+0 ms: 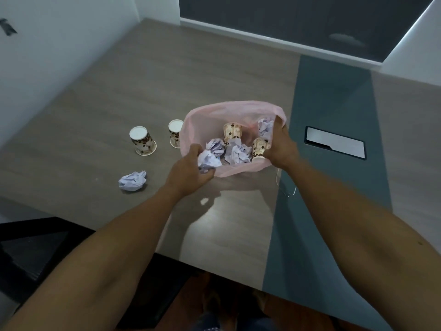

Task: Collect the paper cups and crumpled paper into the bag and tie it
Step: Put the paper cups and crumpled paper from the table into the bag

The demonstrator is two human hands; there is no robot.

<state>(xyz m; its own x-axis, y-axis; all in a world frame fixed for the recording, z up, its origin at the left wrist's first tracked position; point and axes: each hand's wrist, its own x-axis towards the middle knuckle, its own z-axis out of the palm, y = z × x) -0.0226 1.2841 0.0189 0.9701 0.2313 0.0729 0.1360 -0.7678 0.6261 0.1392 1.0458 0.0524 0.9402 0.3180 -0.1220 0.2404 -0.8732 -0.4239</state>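
Now left hand (188,168) holds crumpled paper (208,160) over seemingly open bag (195,130).

The bag (202,120) sits on the counter (95,115), mouth open. In it lie two cups (232,132) and several paper balls (237,154). Left of the bag, two more cups (142,140) stand on the counter, one just beside the bag. Nearer and further left lies a lone paper ball (132,181). Right of the bag, a panel (335,142) is set into the counter.

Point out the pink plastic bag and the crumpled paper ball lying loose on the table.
Pink plastic bag (202,120): head view, inner left wall.
Loose crumpled white paper ball (132,181): head view, its middle.
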